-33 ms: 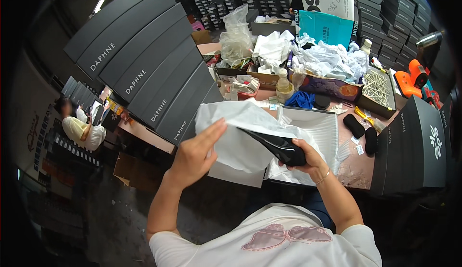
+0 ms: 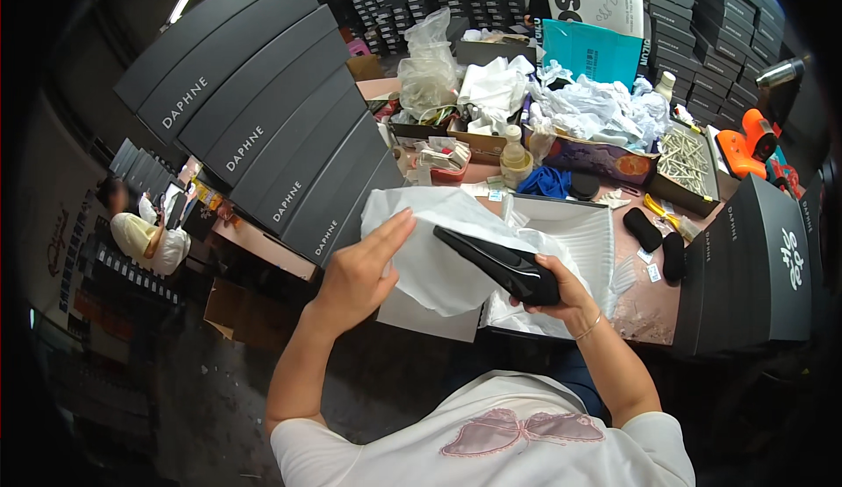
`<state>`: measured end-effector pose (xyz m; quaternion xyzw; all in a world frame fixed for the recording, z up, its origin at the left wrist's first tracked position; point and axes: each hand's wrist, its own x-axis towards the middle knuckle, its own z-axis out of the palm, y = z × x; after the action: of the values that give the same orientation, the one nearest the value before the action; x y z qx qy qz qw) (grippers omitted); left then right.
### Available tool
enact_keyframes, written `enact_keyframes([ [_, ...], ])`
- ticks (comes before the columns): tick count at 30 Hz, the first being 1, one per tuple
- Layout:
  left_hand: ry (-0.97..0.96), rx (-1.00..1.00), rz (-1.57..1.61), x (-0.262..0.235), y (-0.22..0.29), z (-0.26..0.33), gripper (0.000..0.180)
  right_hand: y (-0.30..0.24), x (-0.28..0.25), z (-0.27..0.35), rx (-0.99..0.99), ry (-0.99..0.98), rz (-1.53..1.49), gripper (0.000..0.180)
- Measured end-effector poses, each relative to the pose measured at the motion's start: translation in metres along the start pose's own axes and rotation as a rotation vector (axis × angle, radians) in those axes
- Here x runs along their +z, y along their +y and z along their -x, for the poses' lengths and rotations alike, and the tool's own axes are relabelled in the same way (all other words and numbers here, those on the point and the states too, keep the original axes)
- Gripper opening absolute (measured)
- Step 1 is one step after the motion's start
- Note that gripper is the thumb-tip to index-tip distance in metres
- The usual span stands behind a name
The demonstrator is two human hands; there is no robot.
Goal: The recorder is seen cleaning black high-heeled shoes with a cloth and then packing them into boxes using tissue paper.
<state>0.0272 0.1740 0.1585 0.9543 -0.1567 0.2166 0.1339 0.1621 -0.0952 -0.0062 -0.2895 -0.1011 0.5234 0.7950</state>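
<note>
A glossy black pointed shoe (image 2: pixel 498 268) is in my right hand (image 2: pixel 568 292), which grips it at the rounded end. Its narrow tip points up and left, over a sheet of white tissue paper (image 2: pixel 438 281). At the paper's left side is my left hand (image 2: pixel 358 278), its fingers stretched out together and the thumb apart. Some fingertips overlap the paper's edge. Beneath the shoe and paper lies an open shoe box (image 2: pixel 570 199) with white paper lining inside. Part of the box is hidden by the sheet and my right hand.
Tall stacks of dark shoe boxes (image 2: pixel 263 118) rise at the left, and more boxes (image 2: pixel 741 268) stand at the right. Behind lie a clear bottle (image 2: pixel 516 158), crumpled tissue (image 2: pixel 601 110) and a blue cloth (image 2: pixel 545 182). Black pads (image 2: pixel 645 228) sit right. A person (image 2: pixel 140 228) works far left.
</note>
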Motion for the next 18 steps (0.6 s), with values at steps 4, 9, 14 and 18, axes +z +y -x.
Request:
enact_keyframes([
  [4, -0.068, -0.059, 0.185, 0.024, 0.002, -0.028, 0.06, 0.008, -0.003, 0.022, 0.04, 0.056, -0.156, 0.05],
  [9, -0.078, 0.092, 0.219, 0.032, 0.018, -0.047, 0.063, 0.008, -0.007, 0.035, 0.008, 0.018, -0.212, 0.049],
  [14, -0.091, 0.229, 0.148, 0.033, 0.052, -0.042, 0.058, 0.004, 0.004, 0.042, -0.066, -0.004, -0.127, 0.05],
  [18, 0.017, 0.532, 0.255, 0.068, 0.093, -0.031, 0.048, 0.025, 0.028, 0.03, -0.308, 0.118, -0.218, 0.045],
])
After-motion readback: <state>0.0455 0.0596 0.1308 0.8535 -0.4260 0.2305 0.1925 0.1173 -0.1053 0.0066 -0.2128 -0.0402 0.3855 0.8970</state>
